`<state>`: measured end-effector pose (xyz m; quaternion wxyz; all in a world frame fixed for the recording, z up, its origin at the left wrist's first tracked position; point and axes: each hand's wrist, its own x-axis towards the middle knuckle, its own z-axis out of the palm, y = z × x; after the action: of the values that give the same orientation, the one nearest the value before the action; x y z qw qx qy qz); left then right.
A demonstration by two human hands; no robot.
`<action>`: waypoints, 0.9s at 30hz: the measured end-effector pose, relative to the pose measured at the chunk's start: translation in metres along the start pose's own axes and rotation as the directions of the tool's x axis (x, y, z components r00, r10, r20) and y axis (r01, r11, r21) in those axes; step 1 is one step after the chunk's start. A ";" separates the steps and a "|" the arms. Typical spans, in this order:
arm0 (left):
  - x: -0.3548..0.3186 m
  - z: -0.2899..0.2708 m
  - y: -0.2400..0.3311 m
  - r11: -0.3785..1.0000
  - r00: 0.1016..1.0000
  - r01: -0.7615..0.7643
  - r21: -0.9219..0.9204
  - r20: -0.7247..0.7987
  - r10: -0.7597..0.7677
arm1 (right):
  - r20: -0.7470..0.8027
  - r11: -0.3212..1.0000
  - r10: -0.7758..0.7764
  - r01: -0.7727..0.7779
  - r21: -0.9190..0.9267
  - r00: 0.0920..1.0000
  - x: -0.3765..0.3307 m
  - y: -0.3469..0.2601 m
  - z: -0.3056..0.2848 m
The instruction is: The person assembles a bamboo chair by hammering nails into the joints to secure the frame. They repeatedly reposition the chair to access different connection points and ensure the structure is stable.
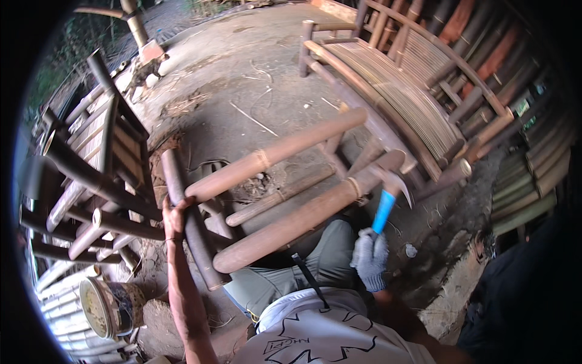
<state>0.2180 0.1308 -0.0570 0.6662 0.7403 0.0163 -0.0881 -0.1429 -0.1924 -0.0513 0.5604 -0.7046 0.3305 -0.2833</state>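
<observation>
A bamboo frame (276, 150) of thick brown poles stands in front of me, over my knees. My bare left hand (176, 212) is closed round the dark end pole (199, 242) at its left side, close to where a long rail meets it. In a grey knitted glove, my right hand (370, 258) grips a claw hammer (384, 211) by its blue handle. The hammer's head is at the right end of the nearer long rail (297, 215); whether it touches the bamboo I cannot tell.
Behind the frame at the right stands a bamboo bench (394, 85) with a slatted seat. More bamboo furniture (91, 176) is piled at the left, above a dirty bucket (112, 306). Bamboo poles (527, 194) are stacked at the far right. A cat-like animal (145, 71) is on the ground, back left.
</observation>
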 end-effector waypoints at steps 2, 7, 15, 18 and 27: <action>0.008 -0.012 -0.022 0.994 0.996 -0.091 0.057 -0.017 0.092 | -0.247 0.957 0.163 -0.214 -0.195 0.955 -0.013 0.108 -0.066; -0.057 0.027 -0.014 0.976 0.996 -0.011 0.217 0.088 -0.008 | -0.090 0.409 0.249 -0.189 -0.893 0.964 -0.079 0.290 -0.206; -0.108 -0.007 -0.017 0.963 0.991 0.130 0.235 -0.056 -0.120 | -0.172 0.616 -0.571 0.281 -0.735 0.802 0.224 -0.026 -0.099; -0.106 0.015 -0.006 0.952 0.988 0.152 0.267 -0.051 -0.144 | 0.234 0.750 -0.204 0.305 -0.587 0.951 0.354 -0.047 -0.086; -0.110 0.023 0.010 0.850 0.969 0.241 0.469 -0.172 -0.179 | 0.244 0.545 0.100 0.152 -0.825 0.965 0.420 -0.021 -0.021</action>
<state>0.1083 0.1170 -0.0322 0.4428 0.8816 0.1153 -0.1161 0.1050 -0.5305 -0.0146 0.1904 -0.9218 0.3376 -0.0040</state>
